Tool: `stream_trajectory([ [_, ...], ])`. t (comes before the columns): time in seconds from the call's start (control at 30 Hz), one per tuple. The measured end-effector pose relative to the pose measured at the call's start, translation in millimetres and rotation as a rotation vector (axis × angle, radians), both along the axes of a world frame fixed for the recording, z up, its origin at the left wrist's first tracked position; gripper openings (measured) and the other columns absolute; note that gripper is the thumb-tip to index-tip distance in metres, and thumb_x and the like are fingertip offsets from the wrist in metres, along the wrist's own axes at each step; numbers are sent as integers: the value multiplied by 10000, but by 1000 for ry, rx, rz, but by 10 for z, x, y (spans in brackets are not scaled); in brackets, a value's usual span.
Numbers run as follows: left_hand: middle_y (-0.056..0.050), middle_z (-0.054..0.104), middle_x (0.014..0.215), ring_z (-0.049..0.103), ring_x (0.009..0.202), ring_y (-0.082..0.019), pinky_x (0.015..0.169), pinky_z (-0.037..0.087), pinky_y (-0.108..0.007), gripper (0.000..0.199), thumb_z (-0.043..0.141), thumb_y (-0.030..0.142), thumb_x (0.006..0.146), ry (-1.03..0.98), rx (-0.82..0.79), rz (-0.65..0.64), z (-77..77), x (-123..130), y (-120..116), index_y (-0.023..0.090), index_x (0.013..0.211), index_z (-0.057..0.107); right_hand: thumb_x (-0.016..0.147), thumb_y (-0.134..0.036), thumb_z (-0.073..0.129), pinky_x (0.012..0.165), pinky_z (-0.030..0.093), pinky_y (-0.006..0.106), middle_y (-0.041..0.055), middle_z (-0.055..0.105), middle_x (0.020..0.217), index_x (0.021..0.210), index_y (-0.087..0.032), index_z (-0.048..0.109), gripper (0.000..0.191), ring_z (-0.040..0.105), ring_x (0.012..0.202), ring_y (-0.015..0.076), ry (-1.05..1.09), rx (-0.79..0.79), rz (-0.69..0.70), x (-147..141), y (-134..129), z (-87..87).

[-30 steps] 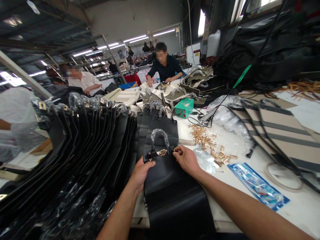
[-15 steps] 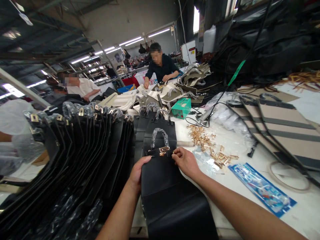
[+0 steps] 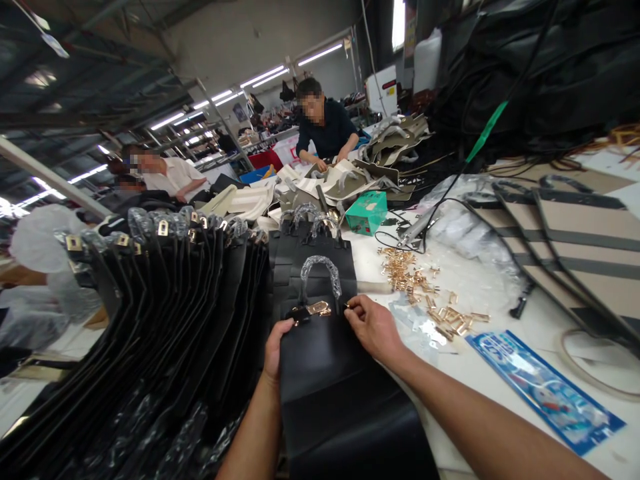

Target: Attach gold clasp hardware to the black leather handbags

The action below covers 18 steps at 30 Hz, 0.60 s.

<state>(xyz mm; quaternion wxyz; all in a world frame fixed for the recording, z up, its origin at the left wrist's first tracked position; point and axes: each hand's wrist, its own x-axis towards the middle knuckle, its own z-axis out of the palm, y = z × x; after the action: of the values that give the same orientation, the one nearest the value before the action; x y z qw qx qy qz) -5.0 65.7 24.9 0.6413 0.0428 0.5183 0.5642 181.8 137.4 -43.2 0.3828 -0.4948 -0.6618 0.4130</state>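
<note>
A black handbag panel [image 3: 345, 373] lies in front of me, with a plastic-wrapped handle [image 3: 320, 263] at its top. My left hand [image 3: 275, 347] grips the panel's left edge, thumb on top and its other fingers hidden underneath. At the panel's upper right edge, my right hand [image 3: 370, 323] pinches a small dark strap end with a glint of gold. Between the hands, a gold clasp plate [image 3: 318, 307] sits below the handle, touching neither hand. More black panels [image 3: 325, 250] lie beyond this one.
Many black bag pieces [image 3: 200, 320] with gold clasps stand packed on my left. Loose gold fittings [image 3: 407, 273], a green box [image 3: 367, 213] and a blue packet [image 3: 545, 390] lie on the right. Striped panels [image 3: 590, 247] are farther right. A co-worker [image 3: 327, 127] handles pieces across the table.
The dark strap by the clasp now points left, and the clasp's gold part looks turned. My right hand stays at the panel's right edge. Across the table, the co-worker's hands have come closer together.
</note>
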Motion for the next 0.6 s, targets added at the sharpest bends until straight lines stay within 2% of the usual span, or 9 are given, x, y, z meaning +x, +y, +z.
stream_trajectory([
  [0.23,-107,757,728,730,715,-281,677,590,-353,374,536,296,812,57,4,83,31,69,1,71,1049,719,854,-309,568,583,372,246,-56,628,638,935,-269,621,105,587,590,148,-97,-4,81,57,80,127],
  [0.6,-101,764,773,730,784,-297,741,584,-377,410,563,294,771,41,20,22,0,32,-37,80,1093,703,851,-302,546,557,344,228,-59,596,618,913,-280,643,117,554,596,146,-117,-48,170,108,142,183],
])
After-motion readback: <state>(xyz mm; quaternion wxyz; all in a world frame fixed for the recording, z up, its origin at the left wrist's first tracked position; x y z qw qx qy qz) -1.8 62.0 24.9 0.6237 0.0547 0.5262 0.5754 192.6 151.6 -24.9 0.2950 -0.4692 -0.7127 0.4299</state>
